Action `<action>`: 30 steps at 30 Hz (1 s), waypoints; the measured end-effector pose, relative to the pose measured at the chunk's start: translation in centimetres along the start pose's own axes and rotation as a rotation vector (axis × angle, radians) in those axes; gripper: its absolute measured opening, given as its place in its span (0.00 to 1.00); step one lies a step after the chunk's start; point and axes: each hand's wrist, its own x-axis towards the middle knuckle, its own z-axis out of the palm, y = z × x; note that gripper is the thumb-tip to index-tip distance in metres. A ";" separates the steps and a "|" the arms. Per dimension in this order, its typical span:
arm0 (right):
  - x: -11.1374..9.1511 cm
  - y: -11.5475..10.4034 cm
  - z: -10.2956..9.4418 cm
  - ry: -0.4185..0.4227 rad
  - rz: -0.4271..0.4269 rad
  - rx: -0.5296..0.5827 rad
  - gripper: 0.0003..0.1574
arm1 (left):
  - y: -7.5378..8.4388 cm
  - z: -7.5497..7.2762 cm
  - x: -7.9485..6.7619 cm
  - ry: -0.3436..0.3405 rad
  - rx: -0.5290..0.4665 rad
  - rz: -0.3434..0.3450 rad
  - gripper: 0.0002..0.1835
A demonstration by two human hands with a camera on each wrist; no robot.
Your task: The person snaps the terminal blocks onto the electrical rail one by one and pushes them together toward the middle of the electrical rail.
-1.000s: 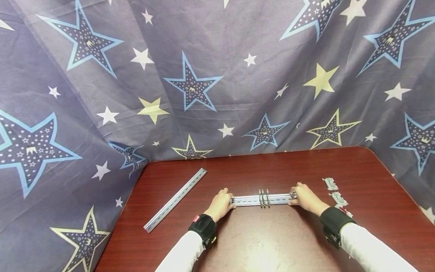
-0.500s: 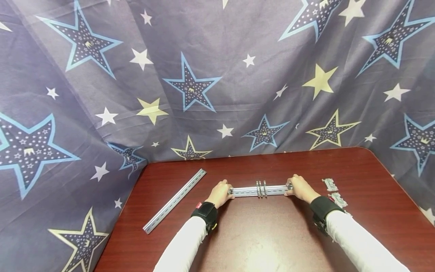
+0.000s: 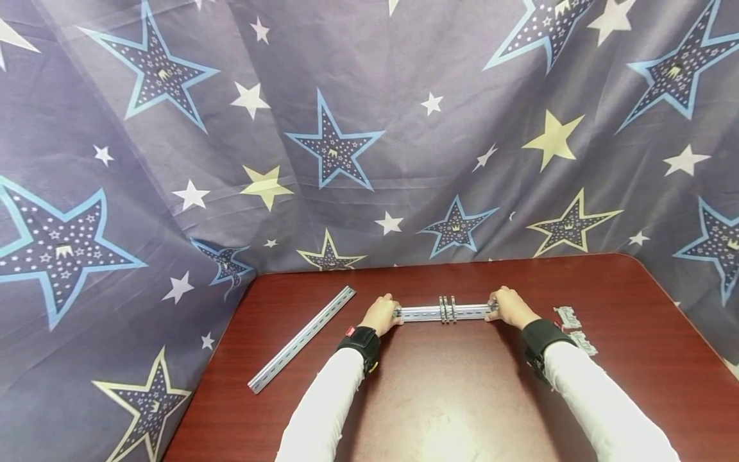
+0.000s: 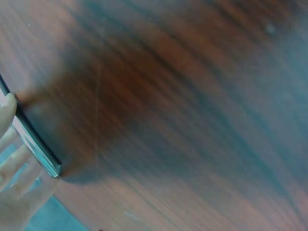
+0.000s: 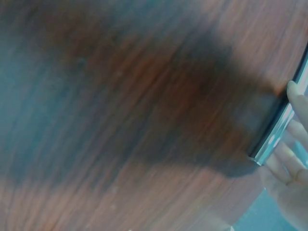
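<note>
A silver slotted DIN rail lies crosswise over the table, with several thin upright terminal blocks grouped near its middle. My left hand grips its left end and my right hand its right end. Small metallic pieces show at both ends, partly hidden by the fingers. In the left wrist view, the thumb is on the near edge of the rail and the fingers reach past its far side. The right wrist view has the same hold on the rail. Whether it touches the table is unclear.
A second, longer DIN rail lies slantwise on the left of the red-brown table. Loose pale terminal blocks lie to the right of my right hand, some partly hidden by the forearm. A star-patterned cloth hangs behind the table.
Both hands have moved the DIN rail with its terminal blocks away from me, toward the back of the table. The second rail and the loose blocks stay put; the head view shifts slightly.
</note>
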 end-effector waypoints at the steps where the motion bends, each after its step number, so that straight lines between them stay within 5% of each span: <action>1: 0.5 1.9 1.3 -0.008 0.005 0.003 0.24 | -0.4 0.4 0.4 -0.004 -0.011 0.000 0.12; 2: 1.0 4.1 2.7 -0.025 0.013 0.004 0.25 | -0.7 0.7 0.7 0.009 -0.002 0.008 0.13; 5: 2.7 11.1 8.0 0.016 -0.002 -0.035 0.28 | -4.3 5.4 3.0 0.062 -0.011 0.058 0.16; 9: 3.8 15.5 11.6 0.090 -0.009 -0.086 0.30 | -9.0 12.0 6.2 0.089 -0.015 0.070 0.19; 10: 3.9 15.4 11.5 0.090 0.008 -0.090 0.30 | -9.1 12.2 6.4 0.089 -0.016 0.067 0.19; 12: 3.8 14.3 10.5 0.076 0.012 -0.066 0.30 | -8.3 10.9 6.2 0.065 -0.027 0.037 0.18; 16: 3.3 9.4 6.7 0.025 0.045 -0.033 0.27 | -3.1 3.4 3.4 0.009 -0.074 -0.024 0.15; 17: 3.5 9.8 6.8 0.022 0.031 -0.022 0.28 | -1.4 1.0 2.5 -0.015 -0.084 -0.053 0.14; 18: 4.2 13.0 9.2 0.048 0.026 -0.036 0.30 | -0.6 0.1 2.1 -0.023 -0.082 -0.069 0.14; 19: 4.9 15.3 10.9 0.035 0.053 -0.049 0.32 | -1.0 0.6 2.3 -0.010 -0.075 -0.066 0.13; 22: 6.7 22.4 16.2 0.082 0.070 -0.093 0.38 | -2.1 2.2 3.2 -0.005 -0.071 -0.072 0.13; 24: 7.5 24.3 17.7 0.062 0.122 -0.109 0.37 | -4.3 5.4 4.9 -0.024 -0.055 -0.091 0.14; 27: 6.3 18.5 13.5 0.068 0.133 -0.112 0.31 | -6.1 8.1 6.1 -0.017 -0.017 -0.093 0.16; 30: 5.6 15.1 10.9 0.051 0.129 -0.115 0.27 | -11.2 15.3 8.8 0.069 0.022 -0.035 0.20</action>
